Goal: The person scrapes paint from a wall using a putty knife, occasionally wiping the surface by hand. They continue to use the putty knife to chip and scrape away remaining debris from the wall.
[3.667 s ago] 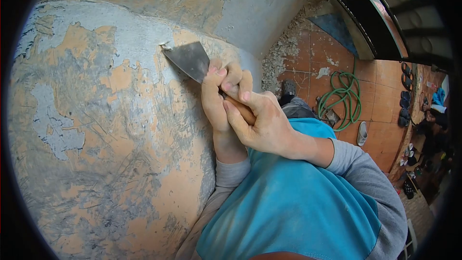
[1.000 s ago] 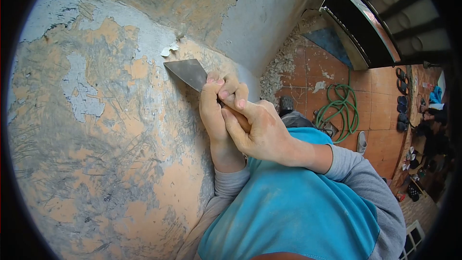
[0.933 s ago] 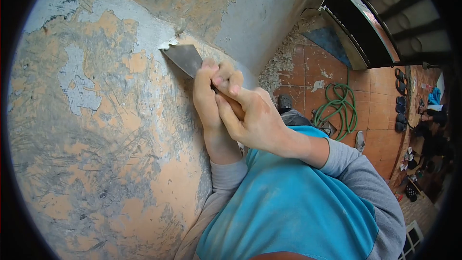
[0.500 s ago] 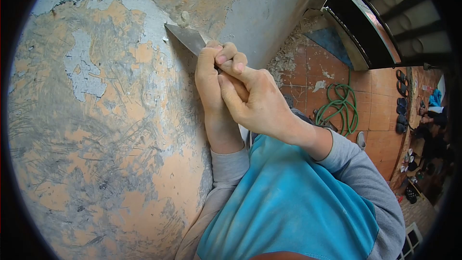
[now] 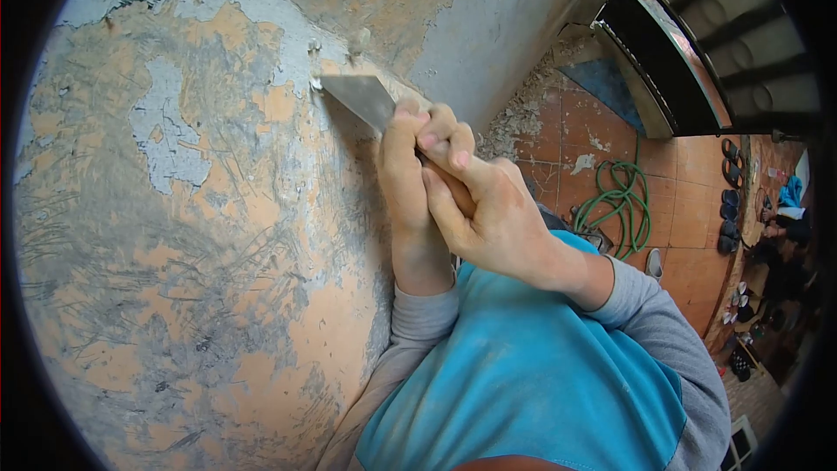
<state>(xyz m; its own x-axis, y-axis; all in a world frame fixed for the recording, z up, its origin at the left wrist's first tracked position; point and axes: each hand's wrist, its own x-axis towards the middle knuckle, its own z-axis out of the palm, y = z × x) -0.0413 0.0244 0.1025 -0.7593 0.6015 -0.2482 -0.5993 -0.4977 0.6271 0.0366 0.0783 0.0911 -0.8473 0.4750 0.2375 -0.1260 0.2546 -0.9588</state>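
Observation:
My left hand (image 5: 406,179) is closed around the handle of a metal scraper, most of which is hidden by fingers. Clasped over the same handle, its fingers overlapping the left ones, is my right hand (image 5: 501,214). From the top of both fists the flat scraper blade (image 5: 362,98) points up and left. Its edge meets the patchy wall (image 5: 218,235) near a ridge, with a small white flake at the blade's corner. Peach and grey patches with many scratches cover this wall.
Another wall face (image 5: 488,26) adjoins at the top. On the tiled floor (image 5: 693,209) lie a green hose (image 5: 641,209), debris (image 5: 520,113) and sandals (image 5: 731,161). A dark barred gate (image 5: 671,52) stands at upper right. Another person's arm (image 5: 774,230) shows at far right.
Both hands and the scraper have moved right and down in the picture, and the blade edge now meets the wall lower down. The view has also shifted slightly.

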